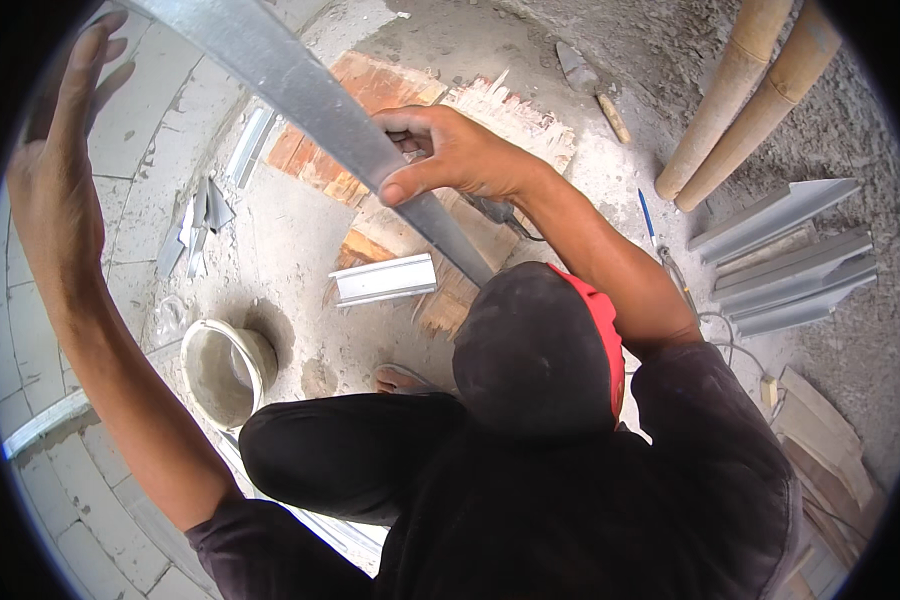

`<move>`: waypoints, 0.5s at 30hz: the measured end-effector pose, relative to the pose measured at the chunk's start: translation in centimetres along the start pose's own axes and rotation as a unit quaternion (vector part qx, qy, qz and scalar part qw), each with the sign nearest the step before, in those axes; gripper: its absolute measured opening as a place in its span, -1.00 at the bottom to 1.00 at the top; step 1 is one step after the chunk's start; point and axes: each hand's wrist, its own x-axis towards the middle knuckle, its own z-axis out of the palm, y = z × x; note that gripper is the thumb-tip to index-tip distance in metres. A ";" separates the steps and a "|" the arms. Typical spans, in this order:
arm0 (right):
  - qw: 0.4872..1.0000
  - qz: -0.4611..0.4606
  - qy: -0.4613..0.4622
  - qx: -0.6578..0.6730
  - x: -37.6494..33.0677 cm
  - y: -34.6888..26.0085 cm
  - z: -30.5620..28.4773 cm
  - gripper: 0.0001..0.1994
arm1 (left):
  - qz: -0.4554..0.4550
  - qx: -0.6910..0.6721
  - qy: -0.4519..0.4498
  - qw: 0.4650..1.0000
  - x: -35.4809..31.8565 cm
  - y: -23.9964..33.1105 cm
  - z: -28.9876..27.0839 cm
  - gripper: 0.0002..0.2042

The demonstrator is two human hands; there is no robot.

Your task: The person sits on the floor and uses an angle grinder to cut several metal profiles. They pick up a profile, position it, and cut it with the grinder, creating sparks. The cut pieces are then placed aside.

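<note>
A long galvanized metal channel (300,95) slants from the top left down to the dark cap, which hides its near end. My right hand (460,150) pinches its edge near the middle, thumb on the near face and fingers curled behind. Raised at the far left, my left hand (62,190) has its fingers stretched out and holds nothing that I can see. Its fingertips are near the channel's upper end, which runs out of view. Below the channel, a short cut piece of metal channel (385,280) lies by worn wooden boards (370,95).
A dark cap with red trim (535,350) blocks the middle. A round bucket (260,350) stands at left beside a block wall (140,110). Bamboo poles (725,100), cut metal channels (795,270) and a trowel (575,68) are at right. Metal scraps (205,215) lie left.
</note>
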 end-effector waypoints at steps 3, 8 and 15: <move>0.990 0.072 0.078 -0.098 2.6 0.6 0.4 -0.09 | -0.166 -0.258 -0.003 0.952 -3.6 -0.3 9.1 0.05; 0.933 0.072 0.196 -0.293 3.8 0.4 2.9 -0.11 | -0.416 -0.329 0.030 0.847 -7.6 1.0 16.7 -0.05; 0.944 0.056 0.129 -0.298 0.3 6.0 -2.5 0.00 | -0.427 -0.533 0.070 0.727 -14.5 -5.1 18.8 -0.47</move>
